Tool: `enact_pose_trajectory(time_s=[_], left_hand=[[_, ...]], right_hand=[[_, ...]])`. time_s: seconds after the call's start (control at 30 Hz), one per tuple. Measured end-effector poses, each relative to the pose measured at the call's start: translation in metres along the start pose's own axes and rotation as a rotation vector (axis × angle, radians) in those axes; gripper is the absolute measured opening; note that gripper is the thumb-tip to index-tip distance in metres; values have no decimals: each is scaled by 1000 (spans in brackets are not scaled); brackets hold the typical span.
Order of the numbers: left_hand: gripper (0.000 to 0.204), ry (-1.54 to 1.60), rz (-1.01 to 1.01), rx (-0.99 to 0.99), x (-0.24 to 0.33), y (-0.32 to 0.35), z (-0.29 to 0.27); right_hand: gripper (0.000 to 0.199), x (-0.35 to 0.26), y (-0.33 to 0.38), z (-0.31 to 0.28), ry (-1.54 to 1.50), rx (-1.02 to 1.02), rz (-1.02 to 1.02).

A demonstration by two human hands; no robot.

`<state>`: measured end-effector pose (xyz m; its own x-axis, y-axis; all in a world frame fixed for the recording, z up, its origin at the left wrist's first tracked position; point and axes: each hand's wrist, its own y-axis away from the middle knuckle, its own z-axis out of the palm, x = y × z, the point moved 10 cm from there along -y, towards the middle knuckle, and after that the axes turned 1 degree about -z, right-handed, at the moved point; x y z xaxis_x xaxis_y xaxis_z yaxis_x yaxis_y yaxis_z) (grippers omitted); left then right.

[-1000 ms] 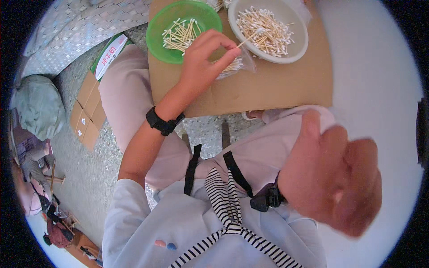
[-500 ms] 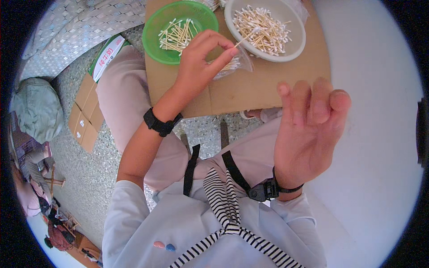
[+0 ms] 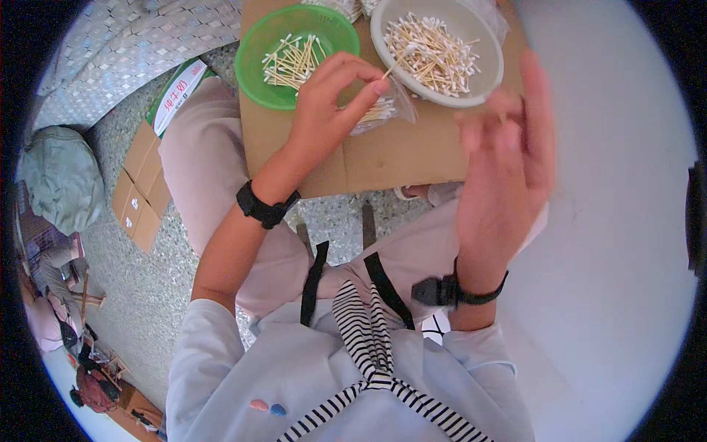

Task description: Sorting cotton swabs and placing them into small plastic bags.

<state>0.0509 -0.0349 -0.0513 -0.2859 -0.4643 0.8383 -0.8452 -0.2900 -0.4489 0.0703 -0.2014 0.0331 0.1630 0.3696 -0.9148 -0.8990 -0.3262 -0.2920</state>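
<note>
Thumb and index finger of my left hand (image 3: 328,107) pinch a single cotton swab (image 3: 390,71) by one end; its other end points toward the pale bowl (image 3: 492,82). That bowl holds a heap of cotton swabs (image 3: 434,55). Left of it, a green plastic basket (image 3: 252,79) contains a smaller loose pile of swabs (image 3: 293,62). Under my left fingers, a clear plastic bag (image 3: 403,109) with swabs inside lies on the cardboard tabletop (image 3: 412,158). My right hand (image 3: 508,155), blurred by motion, is raised right of the bowl, empty, its index finger stretched and the others bent.
More bagged swabs (image 3: 339,7) lie at the table's far edge. A white wall (image 3: 618,221) rises close on the right. To the left are flattened cardboard (image 3: 143,184), a grey-green bag (image 3: 62,177) and a patterned cloth (image 3: 140,51). Other people sit at the far lower left.
My right hand has turned and shifted slightly inward, its index finger now stretched upward. The left hand stays almost in place with the swab.
</note>
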Motion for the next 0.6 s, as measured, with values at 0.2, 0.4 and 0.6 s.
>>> enact_pose_trajectory(time_s=[0.2, 0.4, 0.6], left_hand=[[13, -10, 56, -3, 2, 4, 3], [13, -22, 58, 1, 0, 2, 1], [12, 102, -65, 48, -1, -5, -12]], right_hand=[[40, 38, -39, -12, 234, -107, 17], [16, 75, -46, -13, 572, -250, 117], [13, 72, -40, -28, 766, -159, -116]])
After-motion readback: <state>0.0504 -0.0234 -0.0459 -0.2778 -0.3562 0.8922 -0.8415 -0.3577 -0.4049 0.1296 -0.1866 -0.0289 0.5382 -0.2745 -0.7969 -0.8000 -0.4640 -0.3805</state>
